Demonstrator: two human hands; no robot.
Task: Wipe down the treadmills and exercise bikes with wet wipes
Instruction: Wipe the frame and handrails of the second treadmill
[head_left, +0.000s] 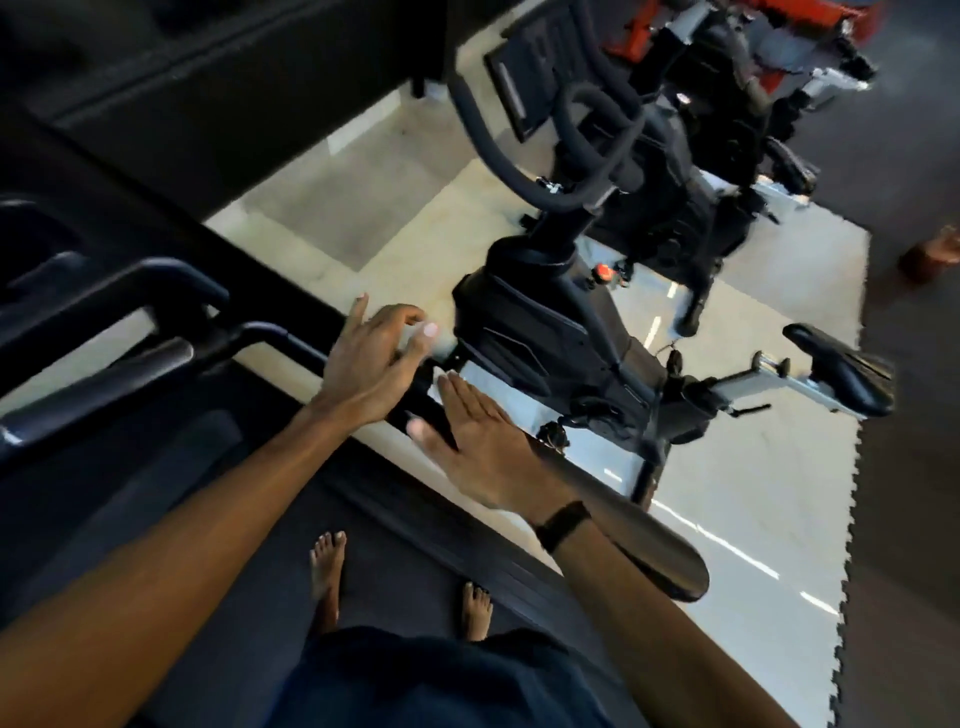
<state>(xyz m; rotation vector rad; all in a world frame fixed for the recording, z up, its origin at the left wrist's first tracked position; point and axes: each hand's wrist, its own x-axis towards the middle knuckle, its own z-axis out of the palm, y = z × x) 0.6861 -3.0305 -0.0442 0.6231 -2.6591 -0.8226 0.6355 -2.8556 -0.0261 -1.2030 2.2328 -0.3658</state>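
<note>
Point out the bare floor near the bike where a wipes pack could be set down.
Bare pale floor lies between the dark treadmill console and the exercise bike handlebars. Grey mat is free behind the saddle. Crowded around the left hand and right hand.

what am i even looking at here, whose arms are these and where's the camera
The camera sits on a person's head and looks down, so the arms are their own. Their bare feet stand on a dark treadmill belt. The left hand reaches forward with relaxed fingers, and the right hand, fingers straight, hovers at the treadmill's side handrail. Neither hand visibly holds anything; no wipe shows. A black band circles the right wrist. Beside the treadmill, on a pale floor mat, stands a black exercise bike with its saddle at the right.
</note>
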